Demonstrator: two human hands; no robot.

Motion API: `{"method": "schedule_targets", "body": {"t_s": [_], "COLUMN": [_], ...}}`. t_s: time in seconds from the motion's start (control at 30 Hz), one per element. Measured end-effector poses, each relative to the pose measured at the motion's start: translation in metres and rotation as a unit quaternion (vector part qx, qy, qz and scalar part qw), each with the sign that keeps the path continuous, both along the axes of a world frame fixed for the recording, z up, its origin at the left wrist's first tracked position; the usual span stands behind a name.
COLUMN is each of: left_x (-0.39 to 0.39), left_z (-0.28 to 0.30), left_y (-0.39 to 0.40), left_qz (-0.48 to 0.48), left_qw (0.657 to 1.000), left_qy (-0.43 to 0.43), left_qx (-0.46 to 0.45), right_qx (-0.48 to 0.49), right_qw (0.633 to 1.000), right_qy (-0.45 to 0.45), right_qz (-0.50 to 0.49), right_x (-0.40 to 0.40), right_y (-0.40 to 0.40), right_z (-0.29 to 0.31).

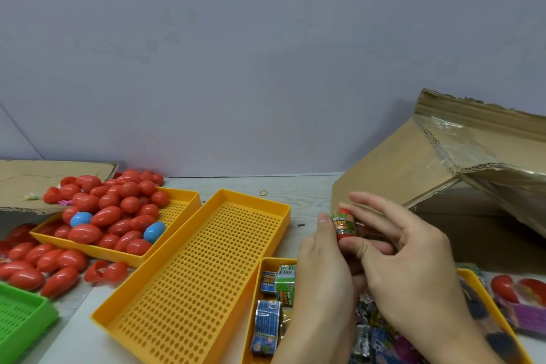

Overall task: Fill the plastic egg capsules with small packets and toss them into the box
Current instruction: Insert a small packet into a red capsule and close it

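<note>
A red egg capsule (344, 224) with a green and orange printed wrap is held upright between both hands, just left of the cardboard box (393, 177). My left hand (322, 272) pinches it from the left with the thumb up. My right hand (407, 254) holds it from the right, fingers spread. Below the hands a yellow tray (266, 263) holds several small printed packets (267, 313). A heap of red capsules (118, 210) with two blue ones (81, 219) fills a yellow tray (189, 196) at the left.
A long yellow perforated tray (195, 281) lies in the middle with nothing in it. Loose red capsules (44, 266) and a green tray (23, 316) sit at the lower left. Flat cardboard (44, 174) lies at the back left. A rubber band (263, 193) lies on the table.
</note>
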State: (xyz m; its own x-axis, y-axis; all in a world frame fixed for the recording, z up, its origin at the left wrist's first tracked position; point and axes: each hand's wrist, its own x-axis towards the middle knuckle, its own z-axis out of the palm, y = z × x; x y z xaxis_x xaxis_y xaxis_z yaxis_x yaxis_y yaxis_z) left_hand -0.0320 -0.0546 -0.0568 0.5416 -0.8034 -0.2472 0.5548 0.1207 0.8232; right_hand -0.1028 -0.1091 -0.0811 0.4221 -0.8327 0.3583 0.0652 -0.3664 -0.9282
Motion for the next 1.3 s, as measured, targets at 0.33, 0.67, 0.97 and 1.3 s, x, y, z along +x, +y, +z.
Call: {"method": "schedule_targets", "body": {"t_s": [0.33,0.67,0.97,1.3], "left_x": [-0.003,0.009,0.022,0.022], "left_z": [0.004,0.0,0.006,0.024], "left_y": [0.001,0.005,0.01,0.01], "left_qz": [0.014,0.074,0.07,0.139], "left_qw": [0.999,0.967,0.994,0.981], "left_qy": [0.033,-0.234,-0.08,-0.123], "left_qx": [-0.003,0.071,0.023,0.053], "right_qx": [-0.017,-0.093,-0.108,-0.031], "right_qw": [0.999,0.99,0.991,0.996], "right_qy": [0.009,0.08,0.07,0.077], "right_qz": [-0.026,-0.063,-0.032,-0.008], "right_x": [0.003,-0.004,-0.004,-0.006], "right_y": [0.001,0.001,0.005,-0.001], "right_z": [-0.001,0.003,0.007,0.007]}}
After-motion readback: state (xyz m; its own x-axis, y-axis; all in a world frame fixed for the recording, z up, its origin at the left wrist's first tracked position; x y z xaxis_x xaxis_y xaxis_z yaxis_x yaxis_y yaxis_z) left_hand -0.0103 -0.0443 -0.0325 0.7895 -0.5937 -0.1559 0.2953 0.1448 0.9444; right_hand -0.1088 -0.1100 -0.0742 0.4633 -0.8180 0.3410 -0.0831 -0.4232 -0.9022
